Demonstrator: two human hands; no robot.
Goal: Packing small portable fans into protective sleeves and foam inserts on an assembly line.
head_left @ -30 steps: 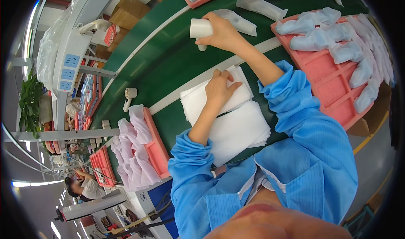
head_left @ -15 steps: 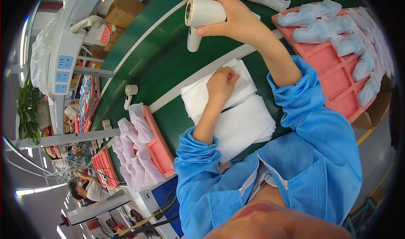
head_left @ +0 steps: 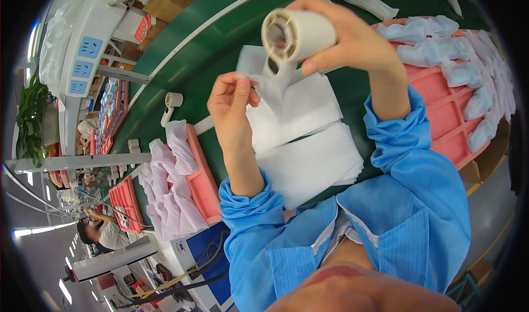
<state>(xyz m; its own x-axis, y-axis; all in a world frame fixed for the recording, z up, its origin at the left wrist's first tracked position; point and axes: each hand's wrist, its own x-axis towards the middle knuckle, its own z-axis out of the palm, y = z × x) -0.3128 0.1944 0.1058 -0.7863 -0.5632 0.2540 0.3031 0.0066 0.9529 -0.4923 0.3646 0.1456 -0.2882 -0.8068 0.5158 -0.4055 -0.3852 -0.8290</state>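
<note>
My right hand [head_left: 358, 39] is wrapped round the barrel of a cream hair dryer housing [head_left: 315, 34]. Its round open end with inner ribs faces left, and its handle points down. A thin white see-through bag [head_left: 278, 91] hangs around or just below the handle; how far the handle sits inside I cannot tell. My left hand [head_left: 231, 100] pinches the bag's edge between thumb and fingers. Below lie two stacks of flat white bags, an upper stack [head_left: 308, 108] and a nearer stack [head_left: 311, 160].
On the right, a pink divided tray [head_left: 435, 105] holds several wrapped pale blue pieces [head_left: 441, 56]. Another pink tray [head_left: 206, 188] at left carries lilac wrapped pieces [head_left: 171, 202]. A loose dryer housing [head_left: 172, 101] sits on the green belt [head_left: 212, 53]. Far left, a person [head_left: 104, 232] works.
My left hand has risen from the stack and moved left with a bag. My right hand has brought the housing right and slightly down, its handle now meeting the bag.
</note>
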